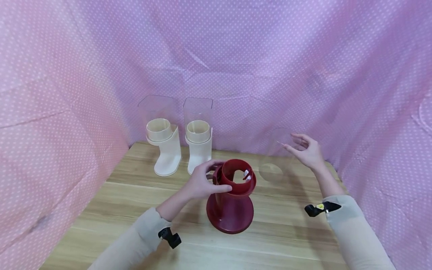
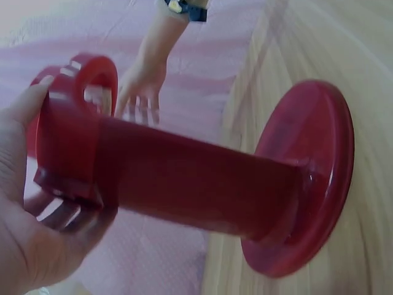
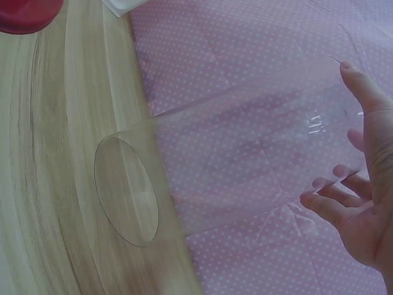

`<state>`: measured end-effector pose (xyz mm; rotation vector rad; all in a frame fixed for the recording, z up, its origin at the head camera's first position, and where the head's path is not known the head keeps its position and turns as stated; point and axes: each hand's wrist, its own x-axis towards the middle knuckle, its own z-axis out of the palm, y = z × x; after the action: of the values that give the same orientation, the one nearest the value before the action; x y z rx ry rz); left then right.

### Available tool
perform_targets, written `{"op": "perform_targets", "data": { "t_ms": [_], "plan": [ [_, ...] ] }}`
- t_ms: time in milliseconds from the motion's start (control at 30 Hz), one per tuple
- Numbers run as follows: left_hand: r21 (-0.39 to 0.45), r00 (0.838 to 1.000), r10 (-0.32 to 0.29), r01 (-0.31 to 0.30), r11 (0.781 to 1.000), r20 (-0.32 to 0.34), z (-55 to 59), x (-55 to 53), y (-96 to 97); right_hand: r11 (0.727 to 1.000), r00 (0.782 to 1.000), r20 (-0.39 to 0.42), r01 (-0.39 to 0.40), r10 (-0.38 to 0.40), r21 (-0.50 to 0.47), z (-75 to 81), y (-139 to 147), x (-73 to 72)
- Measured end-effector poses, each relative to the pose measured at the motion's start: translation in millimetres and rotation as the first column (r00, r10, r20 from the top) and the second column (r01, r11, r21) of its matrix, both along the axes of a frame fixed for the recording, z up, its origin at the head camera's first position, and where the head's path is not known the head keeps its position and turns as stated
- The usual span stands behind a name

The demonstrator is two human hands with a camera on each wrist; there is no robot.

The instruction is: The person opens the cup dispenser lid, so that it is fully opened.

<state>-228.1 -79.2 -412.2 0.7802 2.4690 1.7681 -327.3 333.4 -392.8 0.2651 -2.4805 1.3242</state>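
My left hand (image 1: 199,183) grips the top of a red dispenser stand (image 1: 234,214) from its left side, thumb along the front of the collar. The stand has a round base on the table, a column, and an open ring (image 2: 98,70) at the top with small white pieces inside. In the left wrist view the column (image 2: 190,178) lies across the picture. To the right, my right hand (image 1: 308,152) holds a clear plastic cylinder (image 3: 239,160) by its upper rim, fingers spread around it. The cylinder's lower open end is close over the wood.
Two cream dispensers, one left (image 1: 168,159) and one beside it (image 1: 200,150), stand at the back left, each with a clear box-shaped container on top. A wooden table (image 1: 135,210) lies beneath. Pink dotted cloth (image 1: 236,56) hangs around the back and sides.
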Motion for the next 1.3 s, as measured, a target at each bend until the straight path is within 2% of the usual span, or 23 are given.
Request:
{"op": "perform_targets", "data": {
  "t_ms": [167, 333, 433, 500, 567, 667, 767, 867, 933, 1033, 1200, 1300],
  "plan": [
    [0.068, 0.993, -0.103, 0.099, 0.993, 0.051, -3.1, -17.1, -5.8, 1.000, 1.000, 0.007, -0.003, 0.003, 0.001, 0.4, 0.9, 0.4],
    [0.108, 0.981, -0.169, 0.158, 0.982, 0.098, -5.4, -25.8, -8.4, 1.000, 1.000, 0.014, 0.004, -0.004, 0.002, -1.8, 1.6, 0.4],
    [0.143, 0.978, -0.164, 0.145, 0.979, 0.129, -7.6, -25.6, -9.2, 1.000, 1.000, 0.016, 0.000, 0.000, -0.016, -4.0, 0.5, 0.2],
    [0.166, 0.983, -0.129, 0.107, 0.980, 0.128, -8.0, -21.4, -7.7, 0.999, 1.000, 0.014, -0.008, 0.009, -0.035, -5.3, -0.1, -0.4],
    [0.168, 0.993, -0.061, 0.044, 0.985, 0.097, -7.2, -12.9, -3.8, 0.999, 1.000, 0.013, -0.013, 0.014, -0.050, -5.7, -1.2, -0.3],
    [0.090, 0.998, 0.053, -0.050, 0.995, -0.028, -3.1, 4.7, 6.9, 0.999, 1.000, 0.005, -0.015, 0.016, -0.049, -4.6, -1.9, -0.1],
    [-0.020, 0.975, 0.136, -0.141, 0.990, -0.177, 1.3, 18.9, 19.4, 0.999, 1.000, -0.002, -0.008, 0.008, -0.050, -2.1, -2.1, 2.0],
    [-0.061, 0.949, 0.162, -0.185, 0.981, -0.272, 3.8, 23.9, 28.1, 0.999, 1.000, -0.007, -0.006, 0.006, -0.044, -1.0, -1.2, 3.6],
    [-0.052, 0.937, 0.168, -0.192, 0.980, -0.306, 3.9, 23.5, 30.4, 0.999, 1.000, -0.011, -0.011, 0.010, -0.039, -1.6, -0.5, 3.5],
    [-0.036, 0.935, 0.155, -0.176, 0.984, -0.318, 2.3, 19.6, 29.7, 1.000, 1.000, -0.009, -0.016, 0.016, -0.023, -2.4, 0.2, 3.5],
    [-0.065, 0.949, 0.106, -0.131, 0.989, -0.296, 0.6, 8.3, 22.9, 1.000, 1.000, -0.016, -0.026, 0.025, -0.017, -1.5, 0.3, 5.7],
    [-0.085, 0.960, 0.044, -0.070, 0.994, -0.276, 0.2, -2.7, 15.7, 1.000, 1.000, -0.009, -0.027, 0.027, -0.010, -0.7, 0.5, 6.8]
  ]
}}
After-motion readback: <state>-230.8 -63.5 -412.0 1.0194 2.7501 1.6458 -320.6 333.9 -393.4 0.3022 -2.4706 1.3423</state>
